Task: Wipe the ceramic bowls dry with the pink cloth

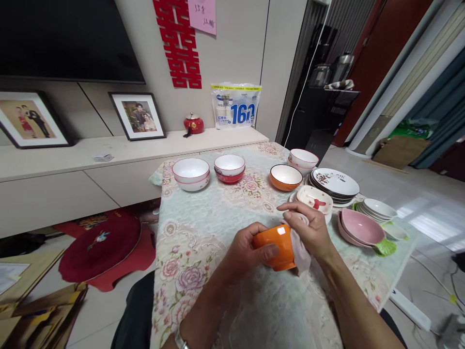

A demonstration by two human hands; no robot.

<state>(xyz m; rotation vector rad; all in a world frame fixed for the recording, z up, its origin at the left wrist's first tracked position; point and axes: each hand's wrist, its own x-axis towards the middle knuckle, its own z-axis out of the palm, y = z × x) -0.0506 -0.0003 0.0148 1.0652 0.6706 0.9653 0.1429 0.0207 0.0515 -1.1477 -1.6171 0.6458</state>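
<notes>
Tilted on its side above the table, an orange bowl (274, 237) is gripped by my left hand (250, 249), thumb across its outer wall. My right hand (308, 228) holds a pale cloth (301, 252) against the bowl's base side, and part of the cloth hangs down below the fingers. The bowl's inside is turned away from view. Just beyond my hands stand another orange bowl (286, 177) with a white inside and a small white dish (314, 198) with a red figure.
Stacked white bowls (191, 173) and a white-and-red stack (229, 167) stand at the back left of the flowered tablecloth (196, 232). To the right are stacked plates (336, 183), pink dishes (363, 228), small white dishes (378, 209) and more bowls (303, 159). A low cabinet (145, 150) lies behind.
</notes>
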